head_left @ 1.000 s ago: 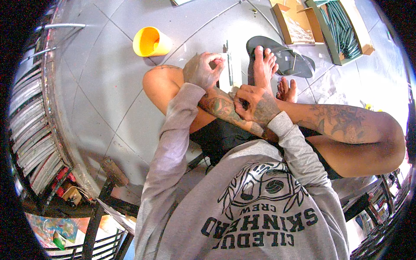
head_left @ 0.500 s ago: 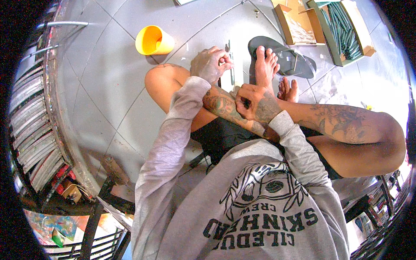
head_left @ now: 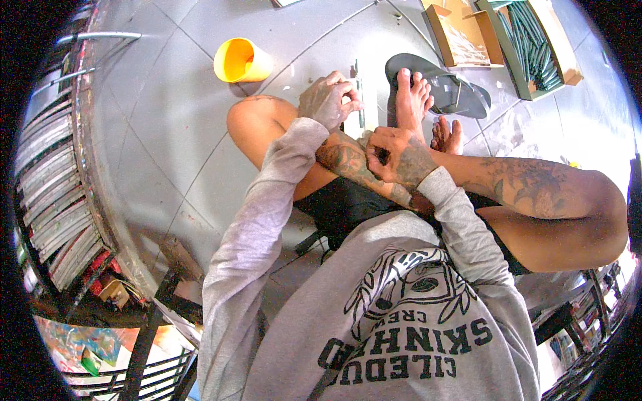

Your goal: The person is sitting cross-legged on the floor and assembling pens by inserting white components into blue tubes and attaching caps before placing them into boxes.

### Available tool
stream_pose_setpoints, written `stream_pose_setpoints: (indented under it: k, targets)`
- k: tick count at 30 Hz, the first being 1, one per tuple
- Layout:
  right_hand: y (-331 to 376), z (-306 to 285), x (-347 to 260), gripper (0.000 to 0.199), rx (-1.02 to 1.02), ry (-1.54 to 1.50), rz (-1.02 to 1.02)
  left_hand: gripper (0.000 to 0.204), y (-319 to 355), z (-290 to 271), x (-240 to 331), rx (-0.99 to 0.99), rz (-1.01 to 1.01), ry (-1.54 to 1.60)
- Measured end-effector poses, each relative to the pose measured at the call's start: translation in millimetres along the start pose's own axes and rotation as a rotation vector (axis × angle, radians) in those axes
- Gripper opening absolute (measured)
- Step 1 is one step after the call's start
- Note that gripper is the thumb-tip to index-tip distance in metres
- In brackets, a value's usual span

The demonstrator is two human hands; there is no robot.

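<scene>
My left hand (head_left: 328,101) is closed, its bent fingers lying over a thin dark stick (head_left: 362,119). The stick rests along a narrow white flat piece (head_left: 353,123) between my legs; whether the fingertips grip anything is hidden. Nearer to me, my right hand (head_left: 401,157) is curled shut, thumb and fingers pressed together beside the near end of the white piece. What it may hold does not show. The white piece is washed out by glare.
A yellow cup (head_left: 257,61) lies tipped on the grey tiled floor (head_left: 174,120). Ahead right are a dark flip-flop (head_left: 468,97), an open cardboard box (head_left: 491,43) and a box of dark green sticks (head_left: 535,53). A loaded rack (head_left: 57,180) stands left.
My left fingers have shifted slightly right, now overlapping the dark stick. My right hand keeps the same closed pose. The whole view has shifted a little.
</scene>
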State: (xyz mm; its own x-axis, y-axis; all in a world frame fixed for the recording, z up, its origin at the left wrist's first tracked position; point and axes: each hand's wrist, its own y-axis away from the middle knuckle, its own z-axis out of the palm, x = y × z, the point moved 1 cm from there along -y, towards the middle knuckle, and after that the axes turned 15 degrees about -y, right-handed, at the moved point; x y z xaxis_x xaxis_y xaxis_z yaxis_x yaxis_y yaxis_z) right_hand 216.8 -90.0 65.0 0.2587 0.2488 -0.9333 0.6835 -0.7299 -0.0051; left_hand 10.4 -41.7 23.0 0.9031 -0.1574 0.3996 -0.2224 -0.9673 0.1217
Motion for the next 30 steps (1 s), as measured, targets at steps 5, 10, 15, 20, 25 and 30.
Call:
stream_pose_setpoints:
  k: [5,10,15,20,25,30]
  targets:
    - [-1,-3,-1,0.009,-0.038,0.003,0.039,0.025,2,2,1,0.036,0.017,-0.028]
    - [0,-4,-1,0.011,-0.075,0.001,0.058,0.025,3,0,3,-0.030,0.007,-0.068]
    - [-2,-25,-21,0.007,-0.024,-0.214,0.153,0.029,6,-5,12,-0.147,0.013,-0.128]
    - [-19,-99,-48,0.008,0.377,-0.244,0.111,0.041,9,-6,16,-0.146,0.114,-0.271]
    - [-17,-136,-10,0.011,0.542,0.272,0.117,0.058,-24,-33,1,-0.462,0.108,-0.232]
    - [-8,-107,25,0.023,0.247,0.657,0.587,0.063,-36,-6,-23,-0.053,-0.303,-0.022]
